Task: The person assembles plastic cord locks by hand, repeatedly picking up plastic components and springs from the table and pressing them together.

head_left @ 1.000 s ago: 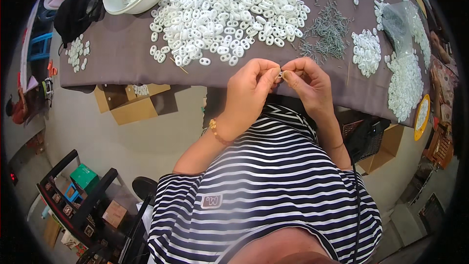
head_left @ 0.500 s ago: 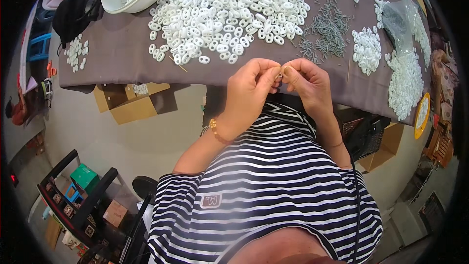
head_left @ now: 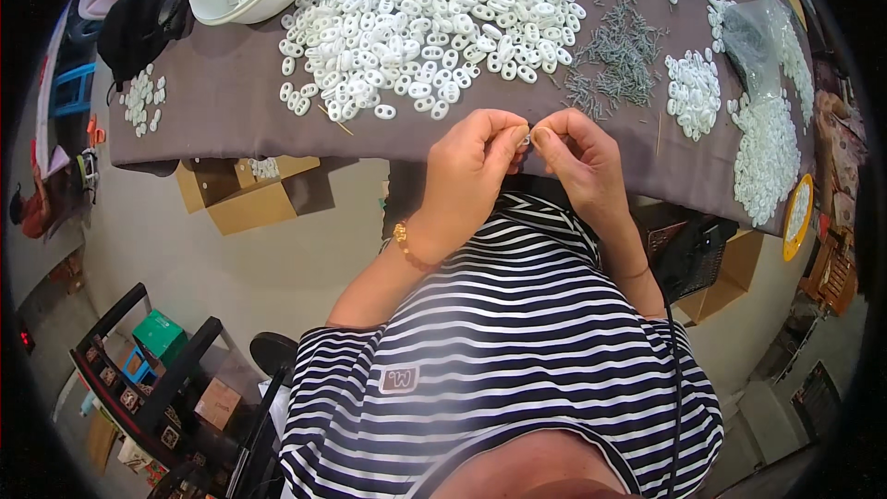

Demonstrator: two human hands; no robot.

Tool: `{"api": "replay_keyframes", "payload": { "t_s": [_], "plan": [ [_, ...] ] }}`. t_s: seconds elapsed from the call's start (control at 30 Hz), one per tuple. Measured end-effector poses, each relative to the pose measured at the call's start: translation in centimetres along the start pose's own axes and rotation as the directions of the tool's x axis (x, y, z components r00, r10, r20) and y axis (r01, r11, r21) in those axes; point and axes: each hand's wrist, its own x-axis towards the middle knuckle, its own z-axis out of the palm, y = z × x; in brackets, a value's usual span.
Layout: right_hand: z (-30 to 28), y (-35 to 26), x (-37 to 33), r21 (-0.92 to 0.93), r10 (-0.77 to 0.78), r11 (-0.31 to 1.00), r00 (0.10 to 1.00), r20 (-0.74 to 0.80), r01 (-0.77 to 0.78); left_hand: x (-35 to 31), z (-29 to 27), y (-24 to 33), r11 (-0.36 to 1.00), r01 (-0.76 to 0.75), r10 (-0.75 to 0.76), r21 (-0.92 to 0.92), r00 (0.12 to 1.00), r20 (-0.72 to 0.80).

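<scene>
At the table edge [head_left: 277,152], both hands [head_left: 471,168] [head_left: 588,166] together

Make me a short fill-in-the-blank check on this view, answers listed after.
The left hand and right hand are close together, and the shirt is striped black and ____.
In the large white heap, each flat-lying piece shows ____ holes.
The grey pins lie to the ____ of that heap.
The gold-coloured bracelet charm sits on the ____ wrist.

Missing words: white; two; right; left.
</scene>
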Motion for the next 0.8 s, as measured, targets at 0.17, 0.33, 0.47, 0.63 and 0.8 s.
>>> {"api": "replay_keyframes", "payload": {
  "t_s": [0.17,0.33,0.47,0.63,0.8],
  "plan": [
    [0.3,0.1,0.1,-0.007,0.002,1.000,1.000,-0.017,-0.002,0.1,0.2,-1.5,0.909,-0.278,0.300,0.310,0.954,-0.024],
    [-0.2,-0.3,0.1,0.138,0.103,0.985,0.994,0.036,-0.107,0.0,0.0,-0.3,0.997,-0.004,0.004,-0.083,1.000,-0.003],
    [0.4,-0.3,0.1,0.158,0.025,0.987,0.997,-0.067,-0.014,0.2,0.0,-0.4,0.976,0.055,-0.051,-0.211,0.998,0.027],
    [0.6,0.2,-0.1,0.017,-0.049,0.999,0.998,-0.032,0.050,0.2,-0.1,-0.4,0.998,0.020,-0.018,-0.058,0.999,0.035],
    [0.6,-0.4,0.4,0.092,0.021,0.996,0.999,-0.026,-0.019,0.2,-0.4,-0.9,0.989,0.045,-0.041,-0.140,0.999,0.031]
  ]
}}
